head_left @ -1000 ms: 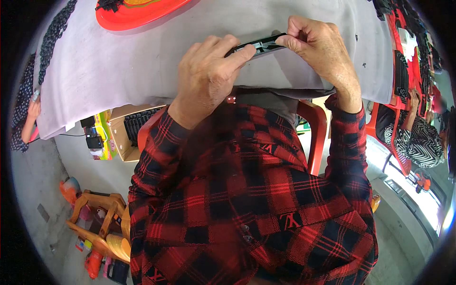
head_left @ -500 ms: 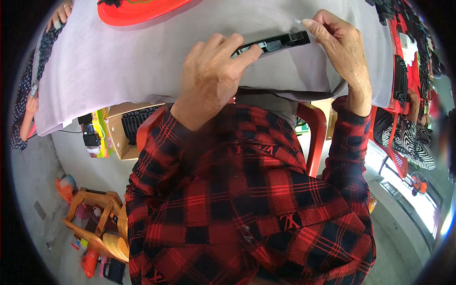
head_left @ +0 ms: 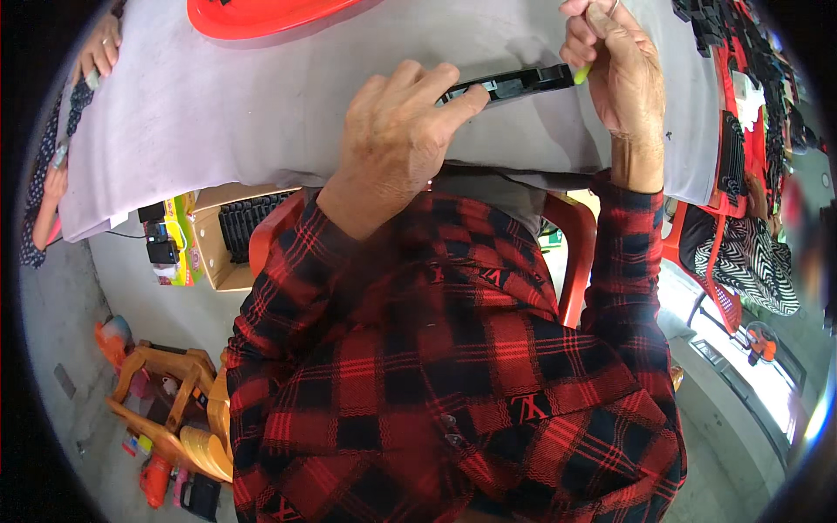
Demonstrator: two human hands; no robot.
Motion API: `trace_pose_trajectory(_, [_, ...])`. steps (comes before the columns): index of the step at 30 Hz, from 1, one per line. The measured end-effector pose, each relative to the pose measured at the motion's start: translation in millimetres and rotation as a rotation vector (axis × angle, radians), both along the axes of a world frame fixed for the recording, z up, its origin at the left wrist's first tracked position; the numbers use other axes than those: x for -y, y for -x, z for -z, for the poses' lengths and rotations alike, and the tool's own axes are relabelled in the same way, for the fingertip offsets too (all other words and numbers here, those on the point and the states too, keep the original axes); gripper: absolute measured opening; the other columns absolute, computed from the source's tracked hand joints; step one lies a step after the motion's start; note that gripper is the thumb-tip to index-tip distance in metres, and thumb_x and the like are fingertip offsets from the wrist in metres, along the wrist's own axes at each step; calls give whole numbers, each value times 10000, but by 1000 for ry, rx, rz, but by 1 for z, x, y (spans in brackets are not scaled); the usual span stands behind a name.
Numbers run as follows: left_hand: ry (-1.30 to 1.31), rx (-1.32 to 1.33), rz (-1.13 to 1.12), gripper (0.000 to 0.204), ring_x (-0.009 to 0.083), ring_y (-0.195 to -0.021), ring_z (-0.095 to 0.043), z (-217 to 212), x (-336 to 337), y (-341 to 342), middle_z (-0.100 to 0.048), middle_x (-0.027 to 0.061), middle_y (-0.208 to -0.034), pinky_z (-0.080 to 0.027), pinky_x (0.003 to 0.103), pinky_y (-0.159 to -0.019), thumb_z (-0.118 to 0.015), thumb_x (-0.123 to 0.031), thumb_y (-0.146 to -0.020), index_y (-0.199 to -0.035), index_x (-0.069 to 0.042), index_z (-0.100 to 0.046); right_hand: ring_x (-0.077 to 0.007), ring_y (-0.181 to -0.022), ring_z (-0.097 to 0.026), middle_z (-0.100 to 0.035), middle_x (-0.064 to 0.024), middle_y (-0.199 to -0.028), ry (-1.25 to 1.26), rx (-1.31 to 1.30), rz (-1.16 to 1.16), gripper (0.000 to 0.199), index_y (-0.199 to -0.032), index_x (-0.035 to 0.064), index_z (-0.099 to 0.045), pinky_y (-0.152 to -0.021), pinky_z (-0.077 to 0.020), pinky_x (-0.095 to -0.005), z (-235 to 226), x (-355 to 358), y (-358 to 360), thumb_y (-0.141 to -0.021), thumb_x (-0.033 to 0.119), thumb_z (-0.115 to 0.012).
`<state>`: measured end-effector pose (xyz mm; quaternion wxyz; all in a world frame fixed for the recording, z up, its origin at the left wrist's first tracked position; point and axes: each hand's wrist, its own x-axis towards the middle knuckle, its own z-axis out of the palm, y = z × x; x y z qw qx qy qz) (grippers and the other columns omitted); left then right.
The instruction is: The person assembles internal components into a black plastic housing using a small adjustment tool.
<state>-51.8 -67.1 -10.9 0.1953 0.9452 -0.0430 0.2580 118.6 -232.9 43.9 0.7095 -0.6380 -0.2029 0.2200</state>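
Observation:
My left hand [head_left: 397, 131] is closed around one end of a long, narrow black plastic housing [head_left: 532, 81], holding it just over the cloth-covered table. Open recesses show along its upper side, with a pale piece inside near my thumb. Beyond its right end, my right hand [head_left: 621, 70] is raised with the fingers curled. From its lower edge pokes the tip of a small yellow-green thing [head_left: 582, 74]. The rest of that thing is hidden in my fingers, so I cannot tell its kind.
A red tray [head_left: 270, 30] stands at the far edge of the table [head_left: 218, 122]. Another person's hand [head_left: 100, 54] rests at the far left. Stacked black parts [head_left: 731, 157] lie on red at the right, near another seated person. Below the table stands a cardboard box [head_left: 209, 244] of black parts.
My right hand has moved up and turned, and the yellow-green tip now shows below it. The small pale piece at its fingertips is out of sight. My left hand keeps the housing nearly still.

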Motion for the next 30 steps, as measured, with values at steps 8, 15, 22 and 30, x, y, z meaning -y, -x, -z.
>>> trace_pose_trajectory(8, [-7, 8, -5, 328, 197, -835, -584, 0, 0, -1, -592, -23, -933, -468, 347, -680, -771, -116, -759, -1078, -190, -754, -64, -485, -253, -283, 68, -580, -360, -189, -84, 348, -868, 36, -567, -438, -218, -251, 4, -24, 21, -1058, 322, -510])
trace_pose_trajectory(15, [6, 37, -10, 300, 194, -833, -586, 2, 0, -1, -598, -28, -931, -463, 348, -674, -763, -114, -768, -1059, -186, -749, -91, -470, -250, -289, 43, -561, -472, -198, -116, 499, -760, 91, -453, -448, -247, -265, 19, -38, 30, -1109, 441, -377])
trace_pose_trajectory(22, [27, 41, -3, 276, 193, -832, -586, 5, 0, -2, -589, -24, -908, -461, 346, -670, -766, -122, -769, -1037, -184, -742, -68, -528, -283, -354, 48, -641, -287, -151, 147, 366, -960, 61, -568, -489, -269, -252, 15, -49, 43, -1111, 369, -440])
trace_pose_trajectory(30, [21, 35, -15, 284, 192, -824, -585, 4, 1, -3, -580, -21, -900, -464, 347, -672, -774, -125, -758, -1034, -184, -742, -73, -474, -217, -294, 56, -579, -1216, -638, -398, 496, -713, 135, -442, -431, -178, -257, 38, -36, 17, -1085, 460, -474])
